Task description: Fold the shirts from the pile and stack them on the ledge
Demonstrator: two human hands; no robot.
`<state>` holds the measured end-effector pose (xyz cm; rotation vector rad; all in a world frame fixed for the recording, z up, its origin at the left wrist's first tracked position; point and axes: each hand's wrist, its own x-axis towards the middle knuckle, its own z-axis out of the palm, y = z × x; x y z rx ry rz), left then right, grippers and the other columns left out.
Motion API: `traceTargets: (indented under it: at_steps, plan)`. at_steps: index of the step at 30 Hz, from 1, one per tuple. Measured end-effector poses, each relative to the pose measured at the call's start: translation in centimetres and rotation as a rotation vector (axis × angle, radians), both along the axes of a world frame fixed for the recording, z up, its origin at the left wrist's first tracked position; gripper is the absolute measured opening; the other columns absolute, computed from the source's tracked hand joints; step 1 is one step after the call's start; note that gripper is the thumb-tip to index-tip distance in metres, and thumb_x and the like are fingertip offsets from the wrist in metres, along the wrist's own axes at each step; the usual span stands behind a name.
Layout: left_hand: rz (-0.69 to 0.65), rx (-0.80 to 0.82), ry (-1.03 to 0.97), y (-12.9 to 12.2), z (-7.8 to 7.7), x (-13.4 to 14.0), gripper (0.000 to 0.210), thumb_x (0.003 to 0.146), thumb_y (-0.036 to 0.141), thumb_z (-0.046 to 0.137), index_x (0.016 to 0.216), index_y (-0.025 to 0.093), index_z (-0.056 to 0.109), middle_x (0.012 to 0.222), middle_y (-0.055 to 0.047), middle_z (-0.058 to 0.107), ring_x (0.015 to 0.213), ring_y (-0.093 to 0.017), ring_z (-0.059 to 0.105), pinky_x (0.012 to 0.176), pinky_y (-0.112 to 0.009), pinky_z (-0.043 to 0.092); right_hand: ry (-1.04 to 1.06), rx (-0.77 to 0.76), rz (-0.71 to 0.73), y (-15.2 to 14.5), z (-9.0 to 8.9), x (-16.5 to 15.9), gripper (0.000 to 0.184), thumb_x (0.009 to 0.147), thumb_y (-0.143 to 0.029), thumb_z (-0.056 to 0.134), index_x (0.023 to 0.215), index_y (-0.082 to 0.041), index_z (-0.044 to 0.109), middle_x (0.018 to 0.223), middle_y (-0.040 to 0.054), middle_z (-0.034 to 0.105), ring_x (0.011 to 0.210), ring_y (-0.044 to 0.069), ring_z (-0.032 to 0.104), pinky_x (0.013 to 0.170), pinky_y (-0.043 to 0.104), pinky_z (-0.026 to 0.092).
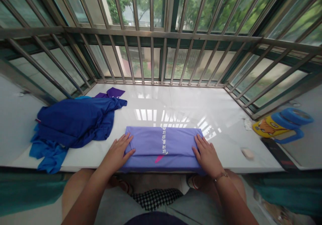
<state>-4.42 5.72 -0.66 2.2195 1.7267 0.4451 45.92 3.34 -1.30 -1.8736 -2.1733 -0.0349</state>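
A lavender shirt [146,144], folded into a wide rectangle, lies at the front edge of the white sill in the head view. White lettering and a pink mark show near its middle. My left hand [122,151] rests on its left end with the fingers stretched out over the cloth. On the opposite end, my right hand [206,152] lies with its fingers spread along the edge. Part of the fabric sags over the front edge of the sill.
A heap of dark blue clothing [75,121] sits at left, with brighter blue cloth [54,158] below and purple cloth [115,92] behind. At right are a yellow-and-blue jug [274,126], a dark phone-like object [278,153] and a small pale block [248,153]. Metal bars [151,57] line the window.
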Motion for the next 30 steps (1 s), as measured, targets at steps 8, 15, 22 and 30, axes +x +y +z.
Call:
traceTargets:
  at_steps: [8,15,22,30]
  plan:
    - [-0.025,0.081,-0.104,7.1,3.7,0.5,0.056,0.098,0.055,0.06,0.139,0.019,0.071,0.149,-0.019,0.068,0.141,-0.036,0.06,0.125,-0.051,0.04,-0.028,-0.044,0.064,6.4,3.3,1.9,0.055,0.104,-0.037,0.06,0.155,-0.018,0.058,0.16,0.0196,0.058,0.149,0.04,0.052,0.122,0.065,0.042]
    - [-0.129,-0.284,-0.166,15.0,5.2,1.6,0.033,0.058,0.055,0.09,0.073,0.028,0.076,0.08,-0.005,0.076,0.086,-0.031,0.071,0.083,-0.037,0.053,0.051,-0.343,0.229,12.6,6.1,2.6,0.048,0.089,-0.027,0.08,0.136,-0.017,0.073,0.127,0.0154,0.075,0.116,0.03,0.072,0.105,0.039,0.054]
    - [-0.093,-0.453,-0.408,17.4,5.2,0.7,0.04,0.051,0.06,0.093,0.062,0.027,0.075,0.061,0.002,0.071,0.061,-0.022,0.065,0.059,-0.029,0.045,0.001,-0.358,0.228,12.6,6.4,2.8,0.011,0.094,-0.028,0.074,0.102,-0.02,0.077,0.099,0.0074,0.077,0.095,0.025,0.07,0.085,0.032,0.05]
    - [-0.1,-0.374,-0.214,20.8,6.9,1.3,0.036,0.067,0.061,0.08,0.069,0.025,0.074,0.071,-0.002,0.074,0.071,-0.022,0.064,0.065,-0.029,0.044,-0.032,-0.334,0.088,15.9,7.8,1.2,0.009,0.101,-0.026,0.067,0.103,-0.019,0.072,0.098,0.0082,0.078,0.088,0.022,0.07,0.076,0.029,0.045]
